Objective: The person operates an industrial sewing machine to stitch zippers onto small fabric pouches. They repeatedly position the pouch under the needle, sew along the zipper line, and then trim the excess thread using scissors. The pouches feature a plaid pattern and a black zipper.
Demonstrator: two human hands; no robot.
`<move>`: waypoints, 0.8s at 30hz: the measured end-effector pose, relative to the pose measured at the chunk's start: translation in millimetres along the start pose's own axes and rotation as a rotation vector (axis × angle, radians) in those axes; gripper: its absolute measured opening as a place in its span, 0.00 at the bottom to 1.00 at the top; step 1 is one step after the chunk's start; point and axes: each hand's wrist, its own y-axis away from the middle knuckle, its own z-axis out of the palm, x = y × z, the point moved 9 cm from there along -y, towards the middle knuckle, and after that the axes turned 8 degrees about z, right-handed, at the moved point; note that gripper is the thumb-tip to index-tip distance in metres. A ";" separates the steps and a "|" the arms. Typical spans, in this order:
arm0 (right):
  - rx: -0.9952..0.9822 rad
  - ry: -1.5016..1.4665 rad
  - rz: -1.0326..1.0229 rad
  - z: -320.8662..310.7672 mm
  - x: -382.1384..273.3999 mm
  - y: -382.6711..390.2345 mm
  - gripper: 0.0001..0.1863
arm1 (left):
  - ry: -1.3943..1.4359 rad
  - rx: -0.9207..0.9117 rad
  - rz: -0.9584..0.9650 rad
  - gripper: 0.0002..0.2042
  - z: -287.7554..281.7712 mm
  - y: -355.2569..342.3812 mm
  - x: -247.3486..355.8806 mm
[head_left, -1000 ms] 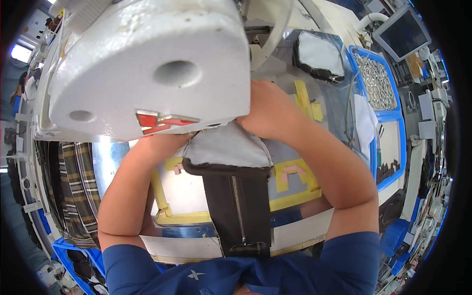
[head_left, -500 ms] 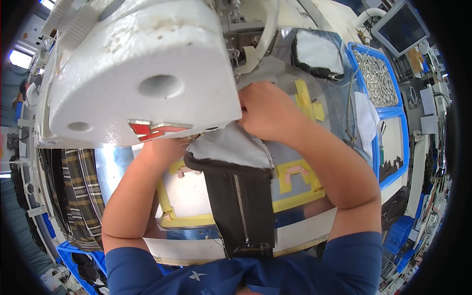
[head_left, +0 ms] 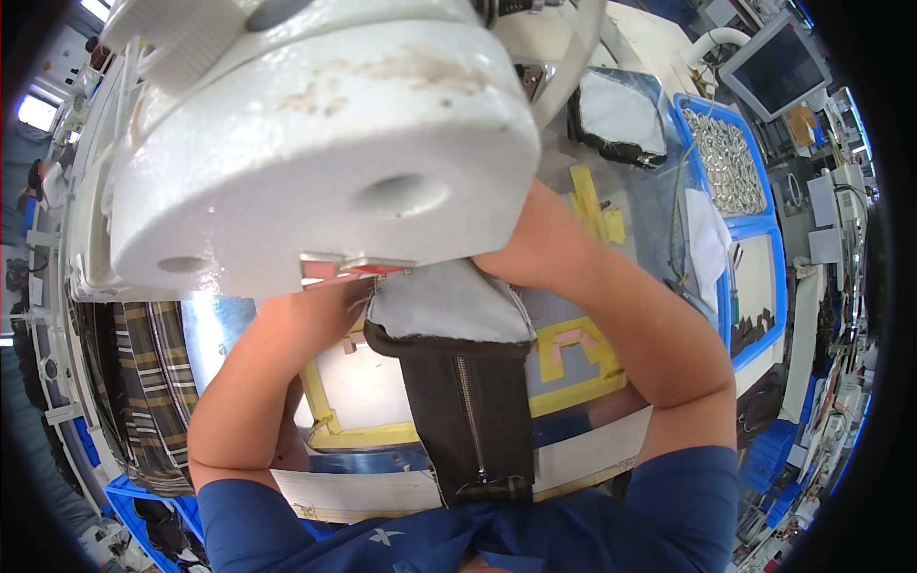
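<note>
A dark fabric piece with a white backing panel (head_left: 444, 306) lies under the head of a white sewing machine (head_left: 325, 153). Its black strip with a metal zipper (head_left: 465, 411) runs down toward my body. My left hand (head_left: 336, 304) is at the panel's left edge, its fingers hidden behind the machine head. Against the panel's right edge rests my right hand (head_left: 535, 244); the machine covers its fingers too. The needle area is out of sight behind the head.
Yellow tape strips (head_left: 573, 393) mark the worktable. Another white-backed black piece (head_left: 621, 115) lies at the back right, near a blue bin of metal rings (head_left: 723, 158) and a blue tray (head_left: 755, 286) with dark scraps. Plaid fabric (head_left: 153, 382) hangs at left.
The machine head sits larger and further right in view, now covering more of my right hand. The fabric panel appears slightly lower in the picture.
</note>
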 end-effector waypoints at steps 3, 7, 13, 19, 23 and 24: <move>0.012 -0.050 -0.014 -3.1 5.9 2.7 0.14 | -0.044 -0.059 0.001 0.23 -30.5 31.5 32.8; 0.030 -0.077 -0.028 -12.7 5.7 8.0 0.15 | -0.014 0.253 0.369 0.24 -65.2 64.0 83.6; 0.040 -0.022 -0.067 -14.2 -0.8 5.9 0.14 | 0.252 0.204 0.704 0.27 -34.6 45.1 96.2; -0.032 0.087 -0.037 -23.0 -21.7 10.1 0.10 | 0.097 0.092 0.705 0.38 -12.9 35.8 95.5; 0.023 0.013 -0.047 -26.4 -26.1 14.1 0.12 | 0.076 0.100 0.697 0.36 -10.4 35.4 95.9; 0.042 -0.005 -0.067 -24.7 -26.0 13.8 0.13 | 0.063 0.059 0.678 0.36 -7.6 34.4 94.8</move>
